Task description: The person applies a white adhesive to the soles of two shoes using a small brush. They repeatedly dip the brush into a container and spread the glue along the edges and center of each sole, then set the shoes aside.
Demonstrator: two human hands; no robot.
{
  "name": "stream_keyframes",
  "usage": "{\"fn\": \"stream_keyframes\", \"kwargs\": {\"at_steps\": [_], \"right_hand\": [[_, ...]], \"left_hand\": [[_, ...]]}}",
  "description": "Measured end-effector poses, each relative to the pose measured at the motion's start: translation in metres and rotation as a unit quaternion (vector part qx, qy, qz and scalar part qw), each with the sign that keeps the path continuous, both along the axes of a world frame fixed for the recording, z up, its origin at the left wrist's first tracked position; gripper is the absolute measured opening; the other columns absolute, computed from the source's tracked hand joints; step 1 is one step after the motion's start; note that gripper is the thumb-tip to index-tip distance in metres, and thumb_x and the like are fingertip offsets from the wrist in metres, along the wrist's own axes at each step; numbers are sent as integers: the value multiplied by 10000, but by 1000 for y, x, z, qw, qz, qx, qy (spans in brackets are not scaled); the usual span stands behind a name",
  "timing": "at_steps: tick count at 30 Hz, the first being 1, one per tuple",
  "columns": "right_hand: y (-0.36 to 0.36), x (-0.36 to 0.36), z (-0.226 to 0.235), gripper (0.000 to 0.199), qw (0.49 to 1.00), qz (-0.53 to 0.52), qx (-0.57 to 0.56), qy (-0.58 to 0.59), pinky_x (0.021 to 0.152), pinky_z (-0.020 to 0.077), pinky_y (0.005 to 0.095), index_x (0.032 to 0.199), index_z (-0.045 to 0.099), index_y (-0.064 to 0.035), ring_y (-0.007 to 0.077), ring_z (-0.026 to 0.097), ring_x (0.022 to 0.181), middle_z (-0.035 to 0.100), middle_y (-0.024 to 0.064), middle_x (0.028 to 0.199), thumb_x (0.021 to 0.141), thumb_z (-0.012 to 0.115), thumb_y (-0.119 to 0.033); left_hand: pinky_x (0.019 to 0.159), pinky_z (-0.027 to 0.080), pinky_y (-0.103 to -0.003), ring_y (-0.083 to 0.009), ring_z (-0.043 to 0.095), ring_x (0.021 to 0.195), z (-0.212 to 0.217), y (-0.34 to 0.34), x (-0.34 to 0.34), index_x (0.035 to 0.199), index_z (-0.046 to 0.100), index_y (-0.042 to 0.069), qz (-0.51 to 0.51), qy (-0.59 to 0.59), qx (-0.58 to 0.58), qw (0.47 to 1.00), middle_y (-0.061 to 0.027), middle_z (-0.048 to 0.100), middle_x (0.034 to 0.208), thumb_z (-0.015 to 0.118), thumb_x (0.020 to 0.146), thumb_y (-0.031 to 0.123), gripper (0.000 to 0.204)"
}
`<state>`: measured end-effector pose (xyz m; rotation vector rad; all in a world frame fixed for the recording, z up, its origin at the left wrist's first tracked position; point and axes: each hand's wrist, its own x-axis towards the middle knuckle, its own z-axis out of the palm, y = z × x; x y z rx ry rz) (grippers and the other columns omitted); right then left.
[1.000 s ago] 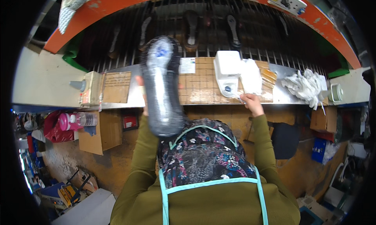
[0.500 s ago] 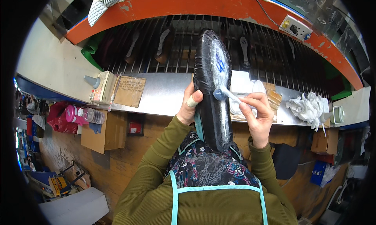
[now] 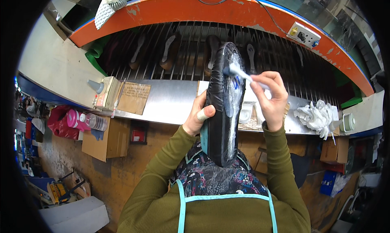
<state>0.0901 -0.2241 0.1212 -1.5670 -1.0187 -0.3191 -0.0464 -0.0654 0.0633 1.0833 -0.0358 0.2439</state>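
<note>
In my left hand (image 3: 198,117), its thumb wrapped with pale tape, is a black shoe upper (image 3: 217,127), its underside turned toward me and its long axis nearly upright. White, wet-looking glue streaks run along that underside, with a blue pen mark near the upper part. My right hand (image 3: 273,96) pinches the pale handle of a small brush (image 3: 240,72). The brush's dark bluish head rests against the left edge of the underside, near the upper end. A teal piece (image 3: 204,139) shows along the shoe's left side.
Beyond the metal ledge (image 3: 162,99), several shoes lie on a rack of rods (image 3: 191,50) under an orange beam (image 3: 183,9). Cardboard (image 3: 136,98) lies on the ledge's left; crumpled white cloth or paper (image 3: 315,116) sits right. A carton (image 3: 107,139) and bottle (image 3: 97,121) stand left.
The brush has moved from the middle of the underside up toward its upper end. White streaks now cover more of the blue mark. The shoe has shifted slightly down and right in view.
</note>
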Motion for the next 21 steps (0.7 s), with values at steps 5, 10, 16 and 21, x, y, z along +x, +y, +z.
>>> {"fn": "stream_keyframes", "kwargs": {"at_steps": [5, 10, 16, 21], "right_hand": [[-3, 7, 7, 142, 1000, 6, 7, 13, 546, 430, 200, 927, 738, -37, 78, 551, 699, 575, 31, 868, 785, 749, -43], [3, 18, 9, 149, 997, -65, 48, 7, 537, 427, 203, 929, 740, -43, 75, 542, 670, 586, 34, 869, 782, 758, -53], [-15, 13, -5, 171, 998, -7, -27, -65, 553, 417, 221, 907, 746, -72, 90, 517, 636, 597, 26, 850, 741, 781, -55], [-34, 2, -16, 166, 993, 70, -89, -39, 588, 429, 229, 904, 740, -55, 92, 530, 687, 604, 30, 871, 742, 773, -40]], "left_hand": [[926, 463, -313, -177, 584, 1048, 1, -1, 4, 1320, 430, -35, 13, -17, 33, 999, -109, 579, 1172, 739, 670, 618, 972], [954, 425, -311, -172, 559, 1070, -3, 2, 8, 1329, 432, -35, -5, -27, 62, 998, -93, 568, 1183, 732, 680, 576, 941], [909, 474, -298, -166, 584, 1036, -8, 0, 12, 1308, 446, -29, -22, 7, -3, 1000, -100, 576, 1161, 728, 713, 581, 897], [876, 532, -300, -180, 627, 1000, -7, -3, 11, 1291, 462, -7, -31, 39, -47, 998, -128, 600, 1126, 595, 852, 579, 745]]}}
